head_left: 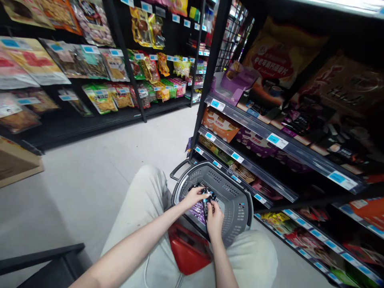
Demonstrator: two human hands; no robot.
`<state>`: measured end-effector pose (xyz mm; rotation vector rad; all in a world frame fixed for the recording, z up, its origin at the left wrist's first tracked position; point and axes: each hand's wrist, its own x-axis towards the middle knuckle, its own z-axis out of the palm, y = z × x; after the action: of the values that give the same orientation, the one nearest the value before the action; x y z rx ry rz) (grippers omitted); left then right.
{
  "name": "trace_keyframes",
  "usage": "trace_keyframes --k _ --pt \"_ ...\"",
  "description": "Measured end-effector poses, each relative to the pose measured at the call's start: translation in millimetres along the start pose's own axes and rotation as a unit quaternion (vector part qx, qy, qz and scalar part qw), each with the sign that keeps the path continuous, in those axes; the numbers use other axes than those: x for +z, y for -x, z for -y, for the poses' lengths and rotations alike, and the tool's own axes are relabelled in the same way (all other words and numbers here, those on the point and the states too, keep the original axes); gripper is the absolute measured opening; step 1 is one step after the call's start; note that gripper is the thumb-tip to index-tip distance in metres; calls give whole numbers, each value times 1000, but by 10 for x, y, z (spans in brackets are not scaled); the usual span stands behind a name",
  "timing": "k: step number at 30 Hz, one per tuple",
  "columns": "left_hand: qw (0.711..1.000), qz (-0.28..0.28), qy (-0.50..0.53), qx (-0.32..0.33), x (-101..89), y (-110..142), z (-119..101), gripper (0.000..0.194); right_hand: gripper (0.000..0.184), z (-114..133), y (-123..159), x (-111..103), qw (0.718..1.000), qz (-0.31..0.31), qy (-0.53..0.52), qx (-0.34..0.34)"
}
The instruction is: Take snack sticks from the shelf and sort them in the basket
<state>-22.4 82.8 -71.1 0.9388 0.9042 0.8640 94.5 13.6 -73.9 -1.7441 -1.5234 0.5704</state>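
A grey shopping basket (234, 192) stands on the floor in front of my knees, beside a shop shelf. Both my hands reach into it. My left hand (195, 197) and my right hand (215, 218) are closed together on a small dark packet (207, 199) held over the basket. Purple packets (197, 209) lie in the basket beneath my hands. My light trousers (144, 212) fill the lower middle of the view.
A black shelf unit (279, 144) with snack boxes and blue price tags rises at the right. Racks of bagged snacks (102, 96) line the far left wall. A red object (187, 248) sits between my legs. A cardboard box (15, 164) lies at left.
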Motion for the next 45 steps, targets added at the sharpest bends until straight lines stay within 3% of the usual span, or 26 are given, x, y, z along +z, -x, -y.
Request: trace_keyframes --k 4,9,16,21,26,28,31,35,40,45 --pt "998 -30 -44 -33 -31 -27 47 35 26 -65 -34 -6 998 35 -44 20" --pt "999 -43 -18 -12 -55 -31 32 34 31 -73 -86 6 983 140 -108 48" --pt "999 4 51 -13 -62 -11 26 33 38 -40 -102 -38 922 236 -275 133" --pt "995 21 90 -26 -81 -24 33 32 30 3 -88 -150 865 331 -353 130" --pt "1000 7 18 -17 -88 -57 54 33 32 -9 -22 -79 858 334 -362 149" --pt "999 17 -45 -24 -82 -45 59 34 33 -58 -20 -15 876 304 -344 151" --pt "984 61 -164 -23 -72 -6 77 29 31 -161 -44 55 934 215 -266 106" --pt "966 0 -259 7 -60 19 107 30 28 -250 -41 88 982 132 -123 61" --pt "979 -53 -195 -17 -50 -12 105 30 24 -120 23 91 992 121 34 28" --pt "986 -69 -152 -18 -69 -46 92 32 30 79 32 89 970 142 198 -5"
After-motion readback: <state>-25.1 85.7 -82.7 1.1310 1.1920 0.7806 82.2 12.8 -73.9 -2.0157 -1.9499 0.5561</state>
